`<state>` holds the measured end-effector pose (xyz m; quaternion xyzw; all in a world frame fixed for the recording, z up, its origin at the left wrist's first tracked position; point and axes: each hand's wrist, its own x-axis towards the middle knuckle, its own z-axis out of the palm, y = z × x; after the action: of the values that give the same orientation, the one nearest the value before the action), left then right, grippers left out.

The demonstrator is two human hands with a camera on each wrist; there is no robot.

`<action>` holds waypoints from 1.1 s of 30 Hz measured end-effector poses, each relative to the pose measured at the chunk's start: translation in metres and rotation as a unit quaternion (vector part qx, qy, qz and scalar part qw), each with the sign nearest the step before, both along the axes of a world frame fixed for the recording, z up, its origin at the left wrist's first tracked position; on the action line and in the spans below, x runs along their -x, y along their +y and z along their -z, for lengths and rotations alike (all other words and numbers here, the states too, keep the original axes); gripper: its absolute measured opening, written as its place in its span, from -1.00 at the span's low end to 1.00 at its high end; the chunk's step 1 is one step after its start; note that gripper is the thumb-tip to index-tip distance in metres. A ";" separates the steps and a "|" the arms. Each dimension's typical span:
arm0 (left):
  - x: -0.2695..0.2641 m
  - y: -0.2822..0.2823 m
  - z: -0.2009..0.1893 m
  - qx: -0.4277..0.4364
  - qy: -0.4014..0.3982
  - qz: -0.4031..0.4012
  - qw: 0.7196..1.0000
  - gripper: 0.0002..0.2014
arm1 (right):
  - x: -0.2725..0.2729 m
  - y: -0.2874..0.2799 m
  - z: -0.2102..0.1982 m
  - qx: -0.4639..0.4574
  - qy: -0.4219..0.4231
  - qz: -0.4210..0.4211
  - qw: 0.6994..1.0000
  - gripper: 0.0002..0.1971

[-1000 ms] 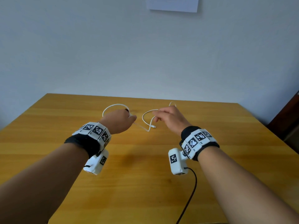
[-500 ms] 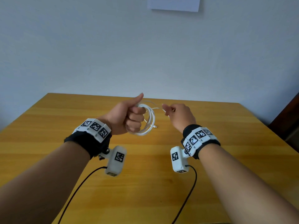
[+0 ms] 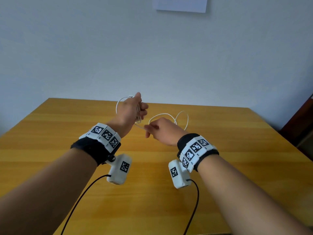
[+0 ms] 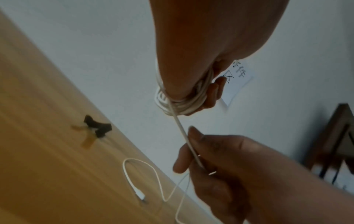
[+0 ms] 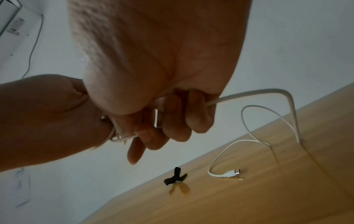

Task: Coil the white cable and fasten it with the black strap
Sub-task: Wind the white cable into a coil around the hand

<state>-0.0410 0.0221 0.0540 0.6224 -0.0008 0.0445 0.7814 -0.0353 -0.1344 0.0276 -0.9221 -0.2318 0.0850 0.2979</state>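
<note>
My left hand (image 3: 133,108) is raised above the table and grips several turns of the white cable (image 4: 180,104) wound round it. From that coil a taut strand runs to my right hand (image 3: 158,130), which pinches the cable (image 4: 191,150) between thumb and fingers. The loose rest of the cable (image 3: 182,118) loops behind my right hand, and its plug end (image 5: 232,174) lies on the wooden table (image 3: 67,126). The black strap (image 5: 175,176) lies crumpled on the table near its far edge (image 4: 97,127), apart from both hands.
Black leads from the wrist cameras (image 3: 194,202) trail toward me over the table's near part. A sheet of paper (image 3: 180,5) hangs on the wall behind. Dark furniture (image 3: 303,121) stands past the table's right edge.
My left hand has risen and turned, carrying the coil up and back. My right hand has drawn down and slid along the cable, and a loose loop now shows behind it.
</note>
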 end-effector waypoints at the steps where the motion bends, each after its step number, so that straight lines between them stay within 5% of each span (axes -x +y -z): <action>1: 0.001 -0.001 0.001 -0.100 -0.001 -0.021 0.995 -0.61 | 0.001 0.001 -0.002 0.002 -0.001 -0.006 1.000 -0.58; 3: 0.002 -0.002 0.005 -0.286 -0.006 -0.021 0.958 -0.47 | 0.002 0.000 -0.006 0.009 -0.006 -0.010 1.000 -0.63; 6: 0.004 -0.001 0.015 -0.431 -0.045 0.004 0.901 -0.37 | 0.004 -0.003 -0.010 0.014 -0.017 -0.016 1.000 -0.65; 11: 0.007 0.003 0.024 -0.536 -0.029 0.078 0.840 -0.50 | 0.000 -0.009 -0.010 -0.011 -0.026 0.009 1.000 -0.64; 14: 0.009 0.002 0.024 -0.552 0.008 0.105 0.827 -0.41 | 0.000 -0.011 -0.013 -0.032 -0.020 0.016 0.999 -0.65; 17: 0.006 0.006 0.027 -0.492 0.053 0.129 0.859 -0.26 | -0.001 -0.015 -0.018 -0.070 -0.017 0.024 0.997 -0.67; 22: 0.006 0.008 0.022 -0.326 0.116 0.242 0.906 -0.37 | -0.007 -0.020 -0.019 -0.100 -0.014 0.047 0.994 -0.67; 26: 0.013 0.008 0.011 -0.132 0.133 0.304 0.934 -0.46 | -0.011 -0.020 -0.013 -0.141 -0.027 0.053 0.988 -0.47; 33: 0.017 0.000 -0.007 0.216 0.059 0.296 0.928 -0.51 | -0.013 -0.015 0.008 -0.137 0.032 0.079 0.987 -0.64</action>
<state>-0.0583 0.0217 0.0607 0.4116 -0.1294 -0.2268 0.8731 -0.0228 -0.1492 0.0196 -0.8847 -0.1583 0.0584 0.4346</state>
